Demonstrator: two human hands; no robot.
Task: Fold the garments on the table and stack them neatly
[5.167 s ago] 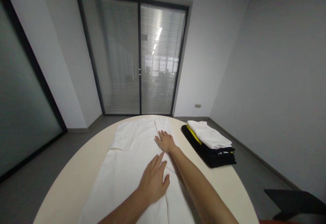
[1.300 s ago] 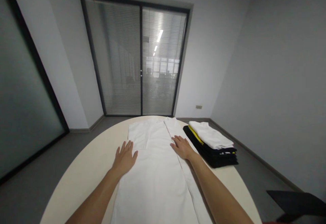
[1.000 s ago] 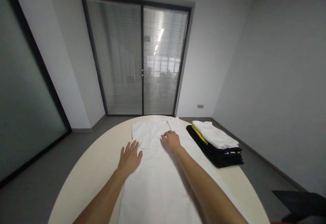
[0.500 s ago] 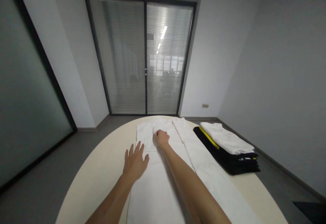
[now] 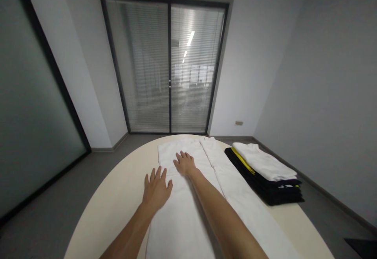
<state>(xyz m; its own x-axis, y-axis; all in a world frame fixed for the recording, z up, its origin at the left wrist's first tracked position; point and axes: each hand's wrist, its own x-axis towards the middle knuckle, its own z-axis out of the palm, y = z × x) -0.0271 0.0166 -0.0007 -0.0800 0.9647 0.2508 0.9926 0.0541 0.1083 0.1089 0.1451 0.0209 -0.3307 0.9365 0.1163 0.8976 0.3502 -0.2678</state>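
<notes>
A white garment (image 5: 179, 215) is spread on the round table, with a folded-over part at its far end and a long folded strip along its right side. My left hand (image 5: 157, 188) rests at the garment's left edge, fingers spread, partly over the tabletop. Farther out, my right hand (image 5: 185, 164) lies palm down on the folded part, its fingers stretched and apart. Neither hand grips the cloth. Whether it is a shirt I cannot tell, since its near end runs out of view beneath my arms.
On the right of the cream round table (image 5: 118, 196) sits a stack of folded black clothes (image 5: 265, 190), a yellow one (image 5: 243, 159) among them. A folded white garment (image 5: 262, 160) tops the stack. Beyond the table are a glass door (image 5: 171, 66) with blinds and grey walls.
My right hand has gone from closed fingers on the cloth to flat and spread, slightly nearer and left. The folded part now lies flatter. My left hand stays nearly in place.
</notes>
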